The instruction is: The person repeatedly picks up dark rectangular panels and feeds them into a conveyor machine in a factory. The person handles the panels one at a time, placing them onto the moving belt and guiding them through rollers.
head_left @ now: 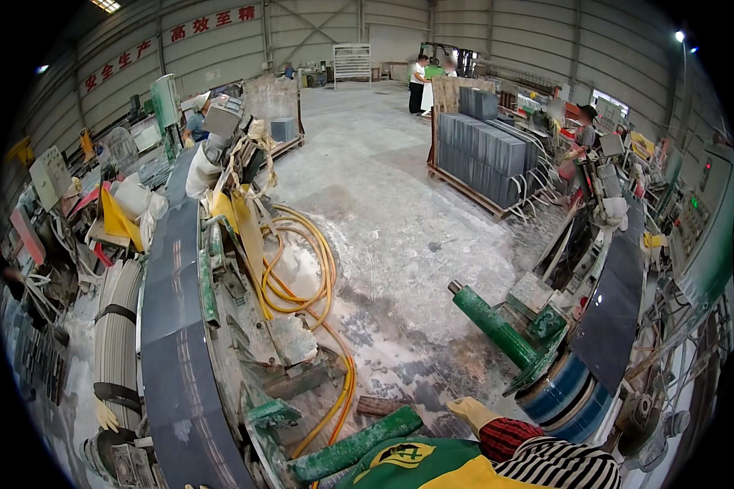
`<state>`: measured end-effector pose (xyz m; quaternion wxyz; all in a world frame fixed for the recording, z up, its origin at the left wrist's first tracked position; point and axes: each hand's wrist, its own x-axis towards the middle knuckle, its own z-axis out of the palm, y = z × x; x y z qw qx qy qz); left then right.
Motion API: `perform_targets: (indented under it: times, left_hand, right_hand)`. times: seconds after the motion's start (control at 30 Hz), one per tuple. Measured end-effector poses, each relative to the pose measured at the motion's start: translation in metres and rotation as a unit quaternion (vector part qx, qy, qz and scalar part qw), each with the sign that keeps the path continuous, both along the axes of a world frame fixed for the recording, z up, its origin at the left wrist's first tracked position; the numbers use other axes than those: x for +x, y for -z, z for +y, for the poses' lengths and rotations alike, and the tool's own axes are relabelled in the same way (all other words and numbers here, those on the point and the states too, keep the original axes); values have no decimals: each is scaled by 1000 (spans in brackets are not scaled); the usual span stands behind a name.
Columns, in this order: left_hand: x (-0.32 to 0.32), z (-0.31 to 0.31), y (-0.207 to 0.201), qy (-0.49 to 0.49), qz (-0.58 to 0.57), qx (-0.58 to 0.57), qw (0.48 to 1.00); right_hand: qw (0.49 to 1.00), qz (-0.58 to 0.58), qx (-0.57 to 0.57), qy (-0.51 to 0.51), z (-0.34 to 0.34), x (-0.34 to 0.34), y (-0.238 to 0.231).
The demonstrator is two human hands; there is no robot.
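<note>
My right hand (473, 413), in a pale yellow work glove, reaches out from a red-checked cuff and a striped sleeve at the lower right. Its fingers look loosely stretched, and I see nothing in them. Near it are a wooden block (382, 406) on the floor and a blue drum (559, 388) at the belt's end. Of my left hand only a pale sliver (192, 486) shows at the bottom edge, by a conveyor belt (175, 359) with dark slabs; its fingers are hidden. A green-and-yellow apron (432, 464) covers my front.
Yellow hoses (328, 277) coil across the dusty floor. A green roller (497, 330) juts out by the right conveyor. Strapped grey slabs (481, 151) stand on a pallet. A yellow glove (106, 415) shows at far left. Workers (581, 130) stand along both lines and farther back.
</note>
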<state>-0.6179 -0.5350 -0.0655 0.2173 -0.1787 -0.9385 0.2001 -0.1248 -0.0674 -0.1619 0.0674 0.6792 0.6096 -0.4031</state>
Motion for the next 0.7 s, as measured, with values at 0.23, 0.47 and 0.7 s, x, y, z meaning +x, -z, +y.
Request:
perform_targets:
  times: [0.23,0.47,0.7]
  left_hand:
    - [0,-3,13,-6,47,-41,998]
    - [-4,11,-10,-104,20,202,974]
    - [-6,30,-40,-139,-67,277,948]
  right_hand:
    - [999,33,23,-30,-1,19,18]
    - [996,50,43,-60,-6,9,-9]
    - [990,136,21,44,16,26,43]
